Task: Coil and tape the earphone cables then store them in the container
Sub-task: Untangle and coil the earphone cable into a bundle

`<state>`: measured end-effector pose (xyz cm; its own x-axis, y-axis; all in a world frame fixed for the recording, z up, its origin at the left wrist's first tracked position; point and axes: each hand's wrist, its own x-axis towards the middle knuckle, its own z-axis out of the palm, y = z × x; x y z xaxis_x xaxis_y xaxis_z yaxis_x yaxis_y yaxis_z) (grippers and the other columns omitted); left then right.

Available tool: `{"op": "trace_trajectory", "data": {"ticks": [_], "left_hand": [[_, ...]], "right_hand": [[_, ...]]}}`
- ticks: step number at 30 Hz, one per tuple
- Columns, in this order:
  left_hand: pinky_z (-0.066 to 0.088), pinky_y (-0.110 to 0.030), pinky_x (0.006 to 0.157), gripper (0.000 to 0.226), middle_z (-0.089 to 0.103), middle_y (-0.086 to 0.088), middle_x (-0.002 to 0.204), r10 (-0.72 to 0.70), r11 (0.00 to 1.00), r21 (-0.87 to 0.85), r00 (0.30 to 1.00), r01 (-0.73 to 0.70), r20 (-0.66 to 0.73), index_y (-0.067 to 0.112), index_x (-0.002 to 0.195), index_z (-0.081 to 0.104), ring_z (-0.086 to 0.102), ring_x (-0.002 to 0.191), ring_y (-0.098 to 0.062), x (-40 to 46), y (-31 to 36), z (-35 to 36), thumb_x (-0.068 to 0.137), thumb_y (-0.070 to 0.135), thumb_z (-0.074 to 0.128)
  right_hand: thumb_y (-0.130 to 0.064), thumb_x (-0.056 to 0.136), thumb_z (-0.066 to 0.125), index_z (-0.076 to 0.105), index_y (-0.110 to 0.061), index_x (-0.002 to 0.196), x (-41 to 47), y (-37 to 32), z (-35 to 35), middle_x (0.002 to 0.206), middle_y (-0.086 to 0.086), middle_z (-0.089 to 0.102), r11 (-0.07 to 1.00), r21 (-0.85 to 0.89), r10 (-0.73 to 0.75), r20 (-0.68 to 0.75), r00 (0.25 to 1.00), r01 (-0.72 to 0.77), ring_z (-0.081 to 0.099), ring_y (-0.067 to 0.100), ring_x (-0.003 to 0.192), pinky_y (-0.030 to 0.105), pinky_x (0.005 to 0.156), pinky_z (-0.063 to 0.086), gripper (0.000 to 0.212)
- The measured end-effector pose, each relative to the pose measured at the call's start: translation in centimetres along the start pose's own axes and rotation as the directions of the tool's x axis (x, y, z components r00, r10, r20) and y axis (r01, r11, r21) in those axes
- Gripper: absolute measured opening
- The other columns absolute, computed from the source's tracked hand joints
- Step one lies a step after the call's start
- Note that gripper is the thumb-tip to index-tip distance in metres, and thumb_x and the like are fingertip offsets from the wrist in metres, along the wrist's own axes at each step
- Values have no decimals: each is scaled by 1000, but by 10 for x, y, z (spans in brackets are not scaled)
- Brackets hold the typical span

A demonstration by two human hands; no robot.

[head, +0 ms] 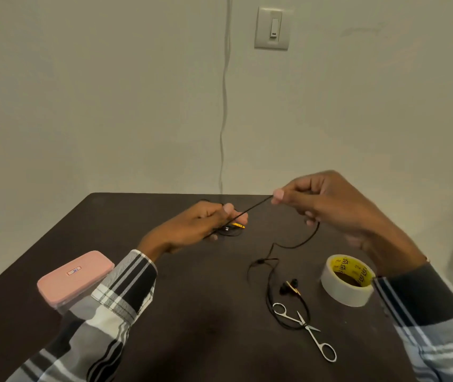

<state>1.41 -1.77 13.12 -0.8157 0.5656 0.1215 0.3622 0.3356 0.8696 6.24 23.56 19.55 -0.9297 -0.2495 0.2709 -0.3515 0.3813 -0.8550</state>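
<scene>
Currently: pink rectangular lidded plastic container (75, 277) at left on dark brown table (192, 312). Left hand (192, 224) curled round thin black earphone cable (255, 206), stretched taut to right hand (327, 205), pinched there between thumb and forefinger. Slack trailing down to black-and-gold earbuds (290, 287), across small steel scissors (306, 328). White masking-tape roll with yellow core (347, 279) far right.

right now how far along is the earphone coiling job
Early. Nothing looks finished: the pink container is closed. In hand: the left hand and right hand pinch a taut stretch of black earphone cable, its earbuds trailing loose on the table. Left: coiling, taping with the tape roll and scissors, storing.
</scene>
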Motion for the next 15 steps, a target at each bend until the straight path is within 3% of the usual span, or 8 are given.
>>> {"op": "trace_trajectory", "data": {"ticks": [4, 9, 12, 15], "left_hand": [[52, -54, 96, 53, 65, 0, 133, 19, 984, -176, 979, 17, 203, 12, 120, 65, 58, 127, -18, -10, 6, 12, 101, 50, 34], [53, -57, 89, 46, 67, -22, 120, 193, 878, -479, 905, 14, 380, 9, 104, 64, 60, 122, -37, -22, 18, 26, 103, 45, 36], [52, -58, 93, 46, 64, -23, 123, 349, 753, -657, 864, -29, 362, 5, 104, 63, 55, 126, -41, -26, 27, 25, 105, 40, 34], [46, -62, 99, 47, 54, -24, 139, 439, 624, -771, 872, -123, 216, 2, 108, 65, 45, 136, -40, -24, 35, 20, 104, 38, 35]], "right_hand": [[-37, 82, 77, 79, -13, 78, 19, -18, -9, 47, -5, 47, 996, -37, -87, -3, 996, 87, 41, 4, 48, 18, 48, 39, 25], [-33, 83, 79, 77, -7, 78, 44, -13, 0, 48, -5, 44, 992, 11, -126, 38, 991, 126, 37, 6, 49, 19, 46, 35, 26], [-33, 81, 80, 73, -2, 80, 53, 7, 15, 49, -9, 47, 993, 99, -71, 54, 996, 66, 37, 5, 49, 21, 48, 32, 32], [-33, 83, 78, 75, -10, 81, 53, 33, 38, 65, -5, 65, 989, 148, -8, 114, 993, -9, 46, 15, 60, 27, 54, 37, 23]]}}
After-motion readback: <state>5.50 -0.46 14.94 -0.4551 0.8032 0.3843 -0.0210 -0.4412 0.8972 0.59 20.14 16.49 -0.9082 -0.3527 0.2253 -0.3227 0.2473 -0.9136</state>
